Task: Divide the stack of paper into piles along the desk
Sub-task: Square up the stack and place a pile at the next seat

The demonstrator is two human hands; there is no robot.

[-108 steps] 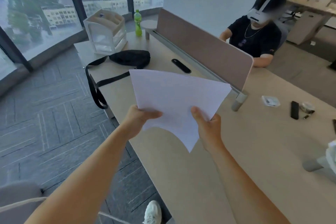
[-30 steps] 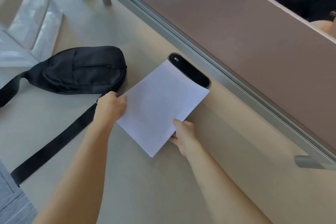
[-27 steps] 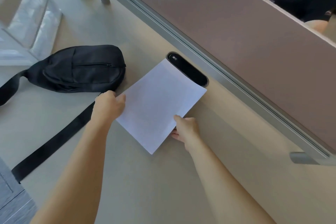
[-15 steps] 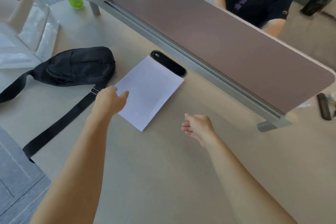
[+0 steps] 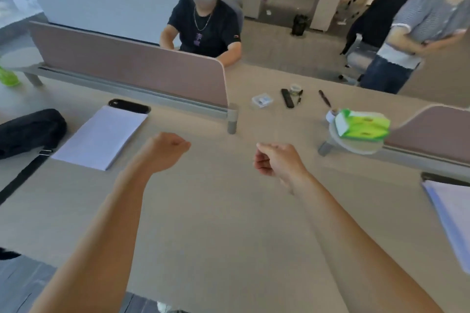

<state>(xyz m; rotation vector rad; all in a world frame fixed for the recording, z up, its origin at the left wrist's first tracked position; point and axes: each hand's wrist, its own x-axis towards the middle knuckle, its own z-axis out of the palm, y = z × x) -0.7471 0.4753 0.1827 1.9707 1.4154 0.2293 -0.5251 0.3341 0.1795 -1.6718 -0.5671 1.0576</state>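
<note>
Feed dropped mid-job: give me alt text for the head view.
The left hand and right hand hover curled and empty above the desk. One paper pile lies at the left beside a black bag; a second pile shows at the right edge.

Long beige desk [image 5: 203, 223] out front. On the left, a white paper pile [image 5: 100, 137] lies flat, its far edge right by a black oval cable slot [image 5: 129, 106], with a black sling bag [image 5: 28, 132] just beside it. Past the pink divider [image 5: 132, 68] lie a clear packet [image 5: 262, 100], a black remote [image 5: 287, 98] and a dark pen [image 5: 324, 98]. A second paper stack [image 5: 452, 213] sits at the right edge.
</note>
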